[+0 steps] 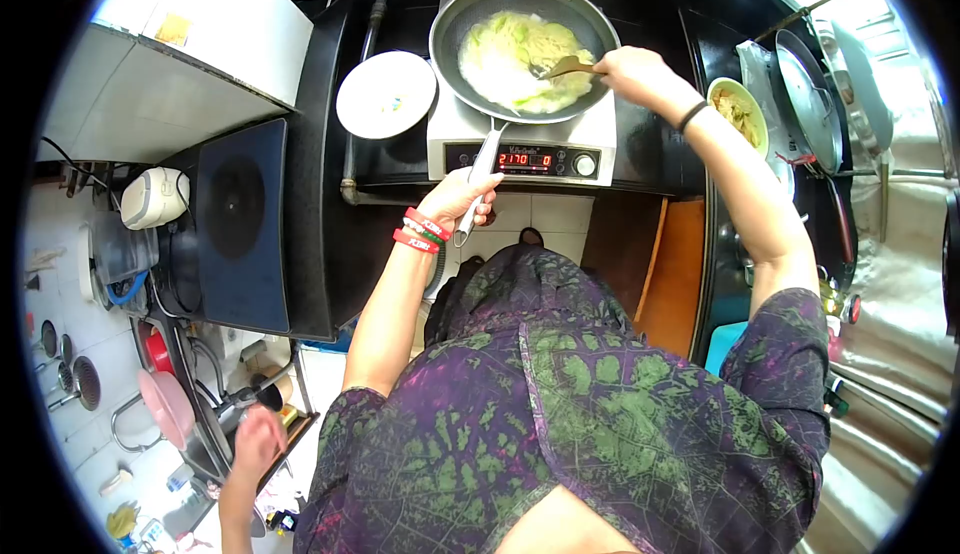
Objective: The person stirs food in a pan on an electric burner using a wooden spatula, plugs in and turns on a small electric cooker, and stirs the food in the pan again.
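My left hand (460,199) is wrapped round the metal handle of a deep grey wok (452,59). Pale green and yellowish food (520,44), perhaps sliced vegetable in whitish liquid, lies inside it. In my right hand (640,76) is a brown spatula (572,67), its blade down in the food at the right side of the wok. Beneath the wok sits a silver induction cooker (450,141) with a lit red display reading 2170. A white plate (365,114) with small coloured marks rests left of the cooker.
At right stands a pale green bowl (762,119) of food strips, beside a large lidded pan (805,104). Another person's hand (260,442) shows at lower left, near a pink basin (167,409). A dark panel (240,224) and a white appliance (155,197) are on the left.
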